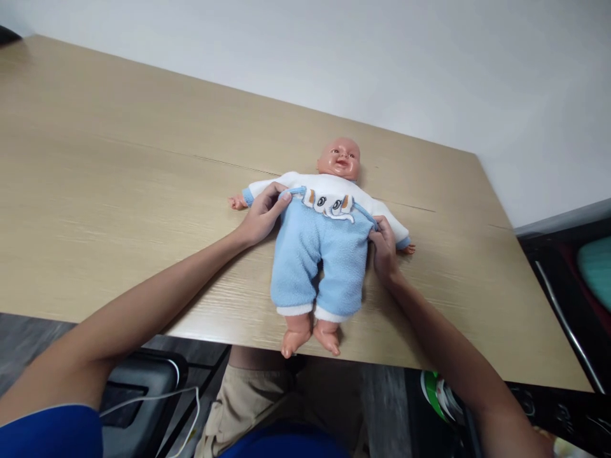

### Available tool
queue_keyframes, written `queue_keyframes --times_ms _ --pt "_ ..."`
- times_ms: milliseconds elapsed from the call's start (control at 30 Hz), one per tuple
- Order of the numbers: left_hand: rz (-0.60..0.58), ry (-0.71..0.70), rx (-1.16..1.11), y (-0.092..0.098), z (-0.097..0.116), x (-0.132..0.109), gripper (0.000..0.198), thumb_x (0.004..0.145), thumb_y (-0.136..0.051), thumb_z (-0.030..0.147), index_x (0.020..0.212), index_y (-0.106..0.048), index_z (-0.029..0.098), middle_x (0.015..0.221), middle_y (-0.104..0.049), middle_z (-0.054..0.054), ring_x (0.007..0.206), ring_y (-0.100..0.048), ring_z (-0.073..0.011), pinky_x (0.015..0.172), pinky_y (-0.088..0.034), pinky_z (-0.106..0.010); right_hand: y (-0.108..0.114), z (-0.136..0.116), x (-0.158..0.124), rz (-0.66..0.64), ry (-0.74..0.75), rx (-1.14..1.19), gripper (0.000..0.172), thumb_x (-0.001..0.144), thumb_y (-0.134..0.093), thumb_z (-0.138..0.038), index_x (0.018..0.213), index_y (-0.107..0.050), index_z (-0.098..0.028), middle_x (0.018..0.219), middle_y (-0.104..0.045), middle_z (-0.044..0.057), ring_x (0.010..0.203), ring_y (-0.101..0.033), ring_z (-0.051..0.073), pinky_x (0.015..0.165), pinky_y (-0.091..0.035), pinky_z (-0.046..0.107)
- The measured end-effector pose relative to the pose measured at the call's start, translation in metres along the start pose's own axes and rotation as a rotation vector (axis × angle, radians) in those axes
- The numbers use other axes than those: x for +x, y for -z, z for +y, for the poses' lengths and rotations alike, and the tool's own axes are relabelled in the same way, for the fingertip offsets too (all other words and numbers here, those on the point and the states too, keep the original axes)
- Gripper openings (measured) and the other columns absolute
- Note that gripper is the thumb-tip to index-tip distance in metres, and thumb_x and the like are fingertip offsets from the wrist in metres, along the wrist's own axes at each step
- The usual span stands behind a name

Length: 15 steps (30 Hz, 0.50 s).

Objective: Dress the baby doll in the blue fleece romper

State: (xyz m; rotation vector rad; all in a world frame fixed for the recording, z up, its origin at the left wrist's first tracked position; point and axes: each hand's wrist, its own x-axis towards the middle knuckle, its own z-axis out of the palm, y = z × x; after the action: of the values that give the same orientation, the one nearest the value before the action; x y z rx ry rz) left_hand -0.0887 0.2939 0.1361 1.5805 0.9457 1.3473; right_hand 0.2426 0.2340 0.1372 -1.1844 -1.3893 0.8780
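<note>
A baby doll point(340, 158) lies on its back on the wooden table point(119, 191), head away from me, feet at the near edge. It wears a white top and light blue fleece trousers point(315, 254). My left hand point(262, 213) pinches the trousers' waistband at the doll's right side. My right hand point(383, 245) grips the waistband at the other side, fingers closed on the blue fabric. The doll's small hands stick out of the sleeves on both sides.
The table's near edge runs just under the doll's feet. Below it are my knees in beige shorts point(248, 401), a grey case point(138, 394) with a white cable, and dark objects on the floor at right. A white wall stands behind the table.
</note>
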Motion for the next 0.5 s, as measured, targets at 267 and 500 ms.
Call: queue_keyframes --times_ms 267,500 --pt "-0.011 0.009 0.011 -0.004 -0.009 0.0 0.068 0.105 -0.07 0.095 0.104 -0.061 0.028 0.083 -0.049 0.002 0.073 -0.041 -0.0195 0.072 -0.038 -0.038 0.004 -0.013 0.011 -0.01 0.093 0.001 0.02 0.099 -0.078 -0.045 0.096 -0.062 -0.033 0.087 -0.052 0.0 0.081 -0.049 0.026 0.08 -0.051 0.04" --pt "-0.049 0.009 0.018 -0.005 -0.003 0.001 0.069 0.103 -0.073 0.095 0.104 -0.065 0.026 0.094 -0.061 -0.002 0.087 -0.053 -0.0227 0.083 -0.046 -0.039 0.021 -0.019 0.05 -0.281 -0.098 -0.001 0.025 0.087 -0.087 -0.051 0.084 -0.071 -0.032 0.093 -0.072 0.005 0.097 -0.066 0.033 0.101 -0.062 0.052"
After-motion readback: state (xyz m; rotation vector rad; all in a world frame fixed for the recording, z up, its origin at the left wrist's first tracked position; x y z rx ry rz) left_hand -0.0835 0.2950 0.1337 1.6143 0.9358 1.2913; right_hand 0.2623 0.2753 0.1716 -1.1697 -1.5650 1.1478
